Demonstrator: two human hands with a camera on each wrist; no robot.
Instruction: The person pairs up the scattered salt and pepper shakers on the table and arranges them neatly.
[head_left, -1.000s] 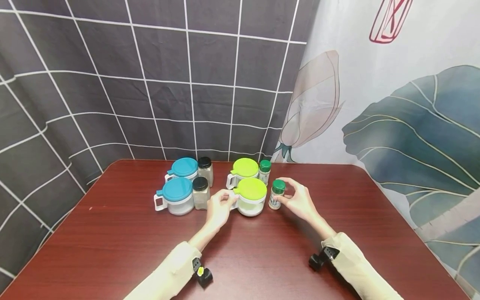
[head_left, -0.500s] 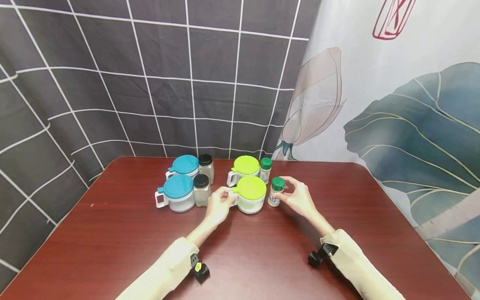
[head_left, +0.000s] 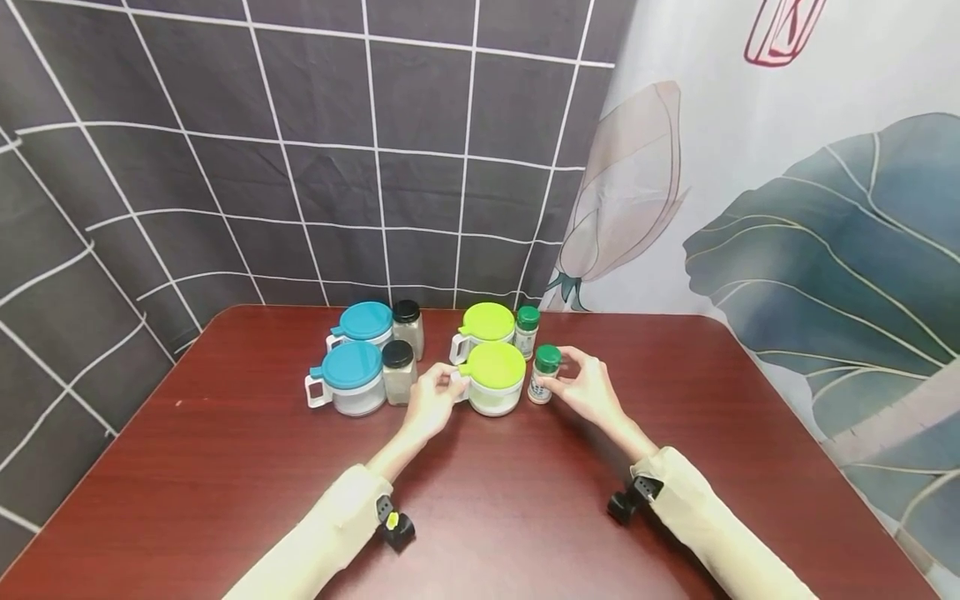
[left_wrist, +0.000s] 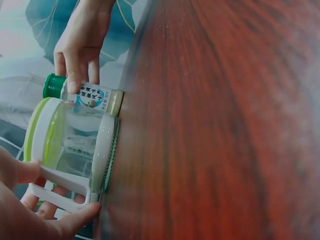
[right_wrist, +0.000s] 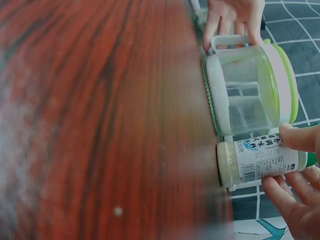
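My left hand (head_left: pixel 433 402) holds the white handle (left_wrist: pixel 67 185) of a clear seasoning jar (head_left: pixel 495 396) with a lime-green lid, thumb and fingers at the handle. The jar stands upright on the table, in the front of its row. Just right of it is a small spice bottle (head_left: pixel 542 383) with a green cap and a printed label (right_wrist: pixel 265 157). My right hand (head_left: pixel 591 390) pinches this bottle between thumb and fingers from the right side. In the right wrist view the bottle stands close against the jar's side, its base at the tabletop.
Behind stand a second lime-lidded jar (head_left: pixel 487 323) and another green-capped bottle (head_left: pixel 527 333). To the left are two blue-lidded jars (head_left: pixel 352 371) and two black-capped shakers (head_left: pixel 399 379). The red-brown table (head_left: pixel 480 500) ends at a dark gridded cloth (head_left: pixel 300 167).
The head view has tilted slightly, so everything sits a little higher in it. Both hands keep their holds on the jar's handle and the spice bottle, with hardly any movement.
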